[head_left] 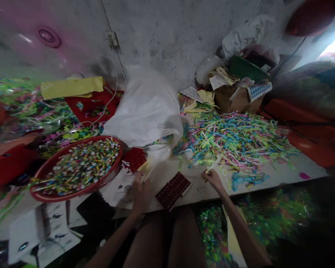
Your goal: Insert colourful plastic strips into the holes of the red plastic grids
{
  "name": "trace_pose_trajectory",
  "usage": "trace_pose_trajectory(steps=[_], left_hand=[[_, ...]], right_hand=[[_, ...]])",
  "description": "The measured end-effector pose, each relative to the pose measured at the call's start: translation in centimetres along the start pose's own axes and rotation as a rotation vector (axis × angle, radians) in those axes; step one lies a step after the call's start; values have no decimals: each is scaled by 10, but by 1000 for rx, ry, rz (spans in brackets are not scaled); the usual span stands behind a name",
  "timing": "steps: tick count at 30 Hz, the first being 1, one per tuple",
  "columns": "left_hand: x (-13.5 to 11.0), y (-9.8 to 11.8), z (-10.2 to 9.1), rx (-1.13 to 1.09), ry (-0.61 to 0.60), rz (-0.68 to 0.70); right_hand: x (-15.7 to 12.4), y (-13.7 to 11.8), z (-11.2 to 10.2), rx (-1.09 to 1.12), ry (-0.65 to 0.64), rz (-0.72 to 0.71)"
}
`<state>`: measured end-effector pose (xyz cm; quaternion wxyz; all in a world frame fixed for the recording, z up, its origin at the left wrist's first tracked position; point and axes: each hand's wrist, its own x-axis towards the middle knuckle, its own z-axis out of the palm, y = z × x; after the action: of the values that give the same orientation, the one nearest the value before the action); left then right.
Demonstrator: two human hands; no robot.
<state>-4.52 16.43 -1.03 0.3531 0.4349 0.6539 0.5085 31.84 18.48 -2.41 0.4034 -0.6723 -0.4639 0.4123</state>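
My right hand (pixel 214 181) is at the front edge of a heap of thin coloured plastic strips (pixel 237 137), its fingers closed on the end of a pale strip (pixel 213 165). My left hand (pixel 140 191) is smeared by motion beside the white sack, with a pale streak by its fingers; whether it grips anything is unclear. Between my hands a dark red block with rows of small holes (pixel 173 190) lies tilted on the table. Another red block (pixel 134 159) sits beyond my left hand, against the sack.
A red basin (pixel 118 163) full of small colourful pieces stands at the left. The bulky white sack (pixel 147 108) leans toward the wall. Behind the heap are a cardboard box (pixel 226 98) and a green bin (pixel 247 69). Bags of colourful pieces (pixel 270 216) lie below the table's right side.
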Motion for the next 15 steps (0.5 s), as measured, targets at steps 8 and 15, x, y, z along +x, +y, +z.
trace_pose_trajectory(steps=[8,15], left_hand=[[-78,-56,80,809,-546,922],[-74,-62,82,890,-433,1024]], right_hand=[[-4,-16,87,82,-168,-80],[5,-22,87,-194,-152,-173]])
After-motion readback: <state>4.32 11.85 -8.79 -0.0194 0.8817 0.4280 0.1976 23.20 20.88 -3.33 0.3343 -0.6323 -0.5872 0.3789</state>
